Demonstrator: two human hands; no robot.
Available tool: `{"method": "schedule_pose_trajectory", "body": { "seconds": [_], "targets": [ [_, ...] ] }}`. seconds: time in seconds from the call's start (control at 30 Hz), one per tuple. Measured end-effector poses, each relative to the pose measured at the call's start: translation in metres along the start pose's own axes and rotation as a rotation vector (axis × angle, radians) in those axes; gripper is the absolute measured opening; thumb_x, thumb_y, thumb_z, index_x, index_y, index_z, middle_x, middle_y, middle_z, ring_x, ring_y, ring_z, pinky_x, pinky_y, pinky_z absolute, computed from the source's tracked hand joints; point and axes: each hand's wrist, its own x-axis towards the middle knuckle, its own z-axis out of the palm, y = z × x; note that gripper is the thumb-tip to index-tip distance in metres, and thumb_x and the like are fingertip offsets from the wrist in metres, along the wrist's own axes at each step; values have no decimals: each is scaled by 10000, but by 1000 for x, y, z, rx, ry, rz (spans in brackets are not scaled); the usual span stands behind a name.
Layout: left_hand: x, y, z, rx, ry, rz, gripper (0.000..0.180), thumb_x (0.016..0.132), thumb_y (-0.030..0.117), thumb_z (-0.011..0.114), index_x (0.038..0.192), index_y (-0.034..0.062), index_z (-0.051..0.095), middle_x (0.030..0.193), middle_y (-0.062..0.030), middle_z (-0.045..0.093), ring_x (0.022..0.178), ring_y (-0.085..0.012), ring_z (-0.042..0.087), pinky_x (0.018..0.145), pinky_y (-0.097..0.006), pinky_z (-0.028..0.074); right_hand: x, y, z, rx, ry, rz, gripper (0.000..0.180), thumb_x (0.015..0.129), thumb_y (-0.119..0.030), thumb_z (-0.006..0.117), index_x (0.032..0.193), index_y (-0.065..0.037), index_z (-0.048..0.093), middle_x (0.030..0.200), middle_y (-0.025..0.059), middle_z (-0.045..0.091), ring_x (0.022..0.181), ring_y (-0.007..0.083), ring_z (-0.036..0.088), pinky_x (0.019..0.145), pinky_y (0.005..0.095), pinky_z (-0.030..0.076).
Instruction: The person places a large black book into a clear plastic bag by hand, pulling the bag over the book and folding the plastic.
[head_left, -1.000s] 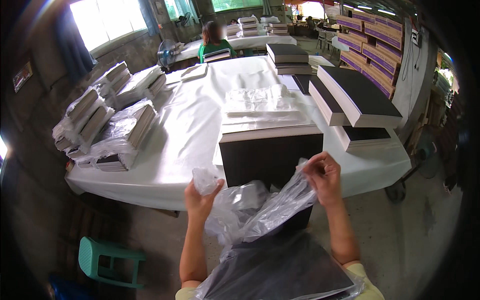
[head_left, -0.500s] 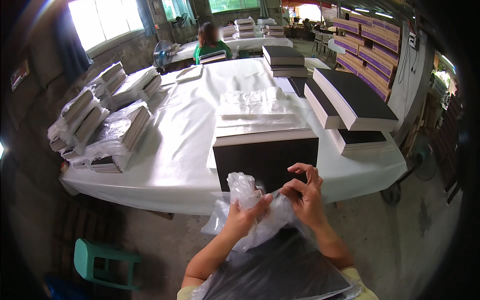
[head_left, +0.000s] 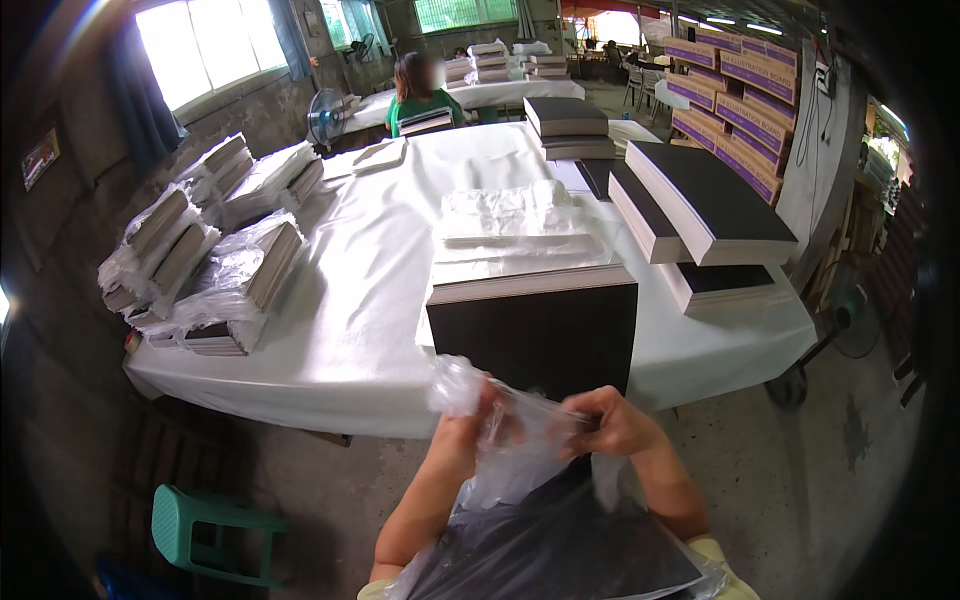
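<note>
Both my hands work at a clear plastic bag close to my body. My left hand is closed round a bunched part of the plastic, with a crumpled wad sticking up above the fingers. Pinched in the fingers of my right hand is another part of the bag's edge. Beneath the film, against me, lies a large dark board. Just beyond my hands a stack of black boards stands with its black face toward me, its pale edges upward.
A white-covered table carries plastic-wrapped board stacks at left and bare black board stacks at right. White plastic bags lie mid-table. A green stool stands lower left. Beyond the table sits a person in green; cartons are piled far right.
My right hand has come down and closed on the bag's edge, where its fingers were spread before. My left hand has shifted slightly left, and the plastic is now stretched between both hands.
</note>
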Motion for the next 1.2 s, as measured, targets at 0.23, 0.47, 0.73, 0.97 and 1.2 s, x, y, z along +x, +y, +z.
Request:
{"method": "schedule_pose_trajectory", "body": {
  "seconds": [0.23, 0.47, 0.73, 0.97, 1.2],
  "targets": [
    [5, -30, -93, -512, 104, 264, 474, 845, 454, 424, 1174, 113, 411, 953, -105, 544, 737, -204, 573, 591, -303, 479, -16, 15, 11, 216, -347, -442, 279, 576, -167, 762, 773, -1, 655, 767, 134, 611, 645, 185, 549, 619, 268, 413],
    [-7, 16, -43, -608, -212, 530, 1015, 616, 756, 435, 1360, 143, 116, 1253, -172, 347, 1025, -277, 454, 806, -422, 420, -2, 1, -1, 153, -491, -618, 454, 624, -240, 720, 979, 8, 583, 811, 97, 610, 790, 204, 524, 737, 335, 415],
    [-21, -21, -100, 243, -589, 179, 375, 678, 249, 690, 953, 32, 554, 827, -66, 563, 740, -169, 546, 652, -311, 466, -16, -13, 7, 313, -305, -449, 443, 672, -212, 694, 1036, -10, 542, 787, 84, 585, 739, 157, 513, 677, 293, 416],
    [-16, 7, -35, -552, 157, 233, 369, 788, 351, 575, 987, 41, 544, 850, -61, 570, 729, -149, 558, 626, -293, 467, -31, -16, 13, 536, 22, -73, 438, 714, -187, 672, 1086, -27, 506, 765, 71, 562, 694, 116, 505, 624, 257, 416],
    [-20, 11, -58, -645, -104, 462, 311, 765, 287, 618, 932, 31, 564, 782, -45, 575, 682, -130, 542, 584, -278, 443, -43, 51, -2, 24, 95, 271, 537, 804, -287, 587, 1223, -35, 366, 810, 47, 535, 652, 115, 511, 622, 263, 441]
  ]
}}
